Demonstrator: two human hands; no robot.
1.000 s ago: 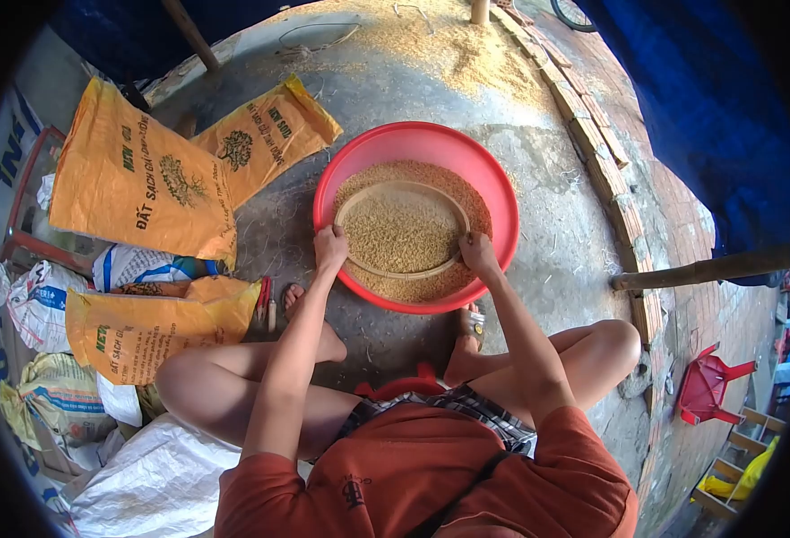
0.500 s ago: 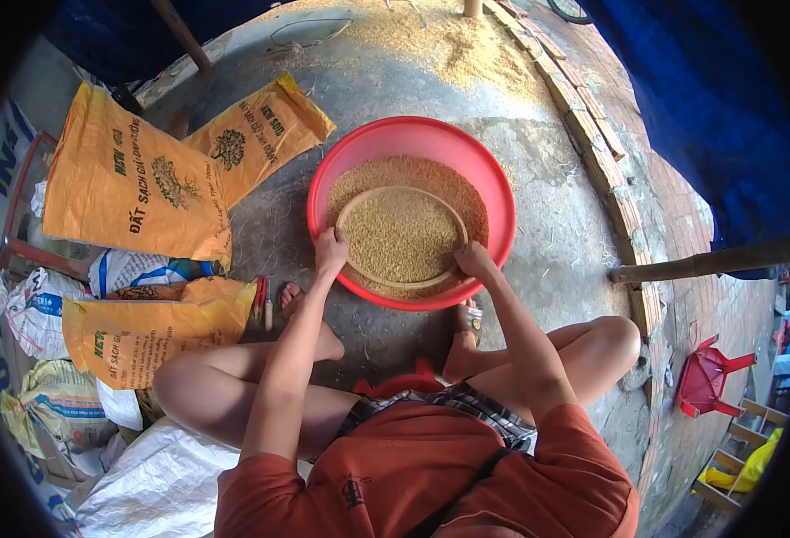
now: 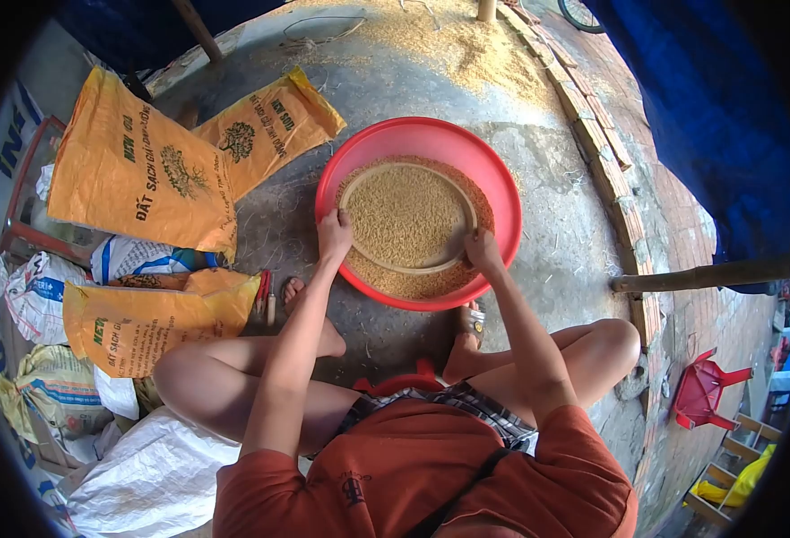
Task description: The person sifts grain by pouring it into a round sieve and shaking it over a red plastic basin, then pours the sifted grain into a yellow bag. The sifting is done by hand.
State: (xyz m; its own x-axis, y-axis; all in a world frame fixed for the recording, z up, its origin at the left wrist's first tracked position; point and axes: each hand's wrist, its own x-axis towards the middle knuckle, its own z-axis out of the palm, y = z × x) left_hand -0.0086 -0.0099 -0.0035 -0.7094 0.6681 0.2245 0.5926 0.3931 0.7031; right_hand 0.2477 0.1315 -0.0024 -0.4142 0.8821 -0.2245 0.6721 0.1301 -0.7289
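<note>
Between my feet stands a wide red plastic basin (image 3: 420, 131) with a layer of grain (image 3: 480, 191) along its bottom and side. Inside it I hold a round sieve (image 3: 407, 163) with a pale rim, spread with golden grain. My left hand (image 3: 334, 235) is closed round the sieve's left rim, close to the basin's edge. On the opposite side, my right hand (image 3: 482, 249) grips the lower right rim. Fingers of both hands are partly hidden behind the rim and among the grain.
Orange printed sacks (image 3: 139, 170) stand at the left, with white bags (image 3: 148, 475) nearer me. Red-handled tools (image 3: 267, 291) lie by my left foot. Grain (image 3: 502, 58) is spread on the floor ahead. A row of bricks (image 3: 605, 170), a pole (image 3: 699, 274) and a red stool (image 3: 708, 390) are at the right.
The sieve has moved forward and slightly right inside the basin, with both hands still on its rim. The whole view has shifted slightly.
</note>
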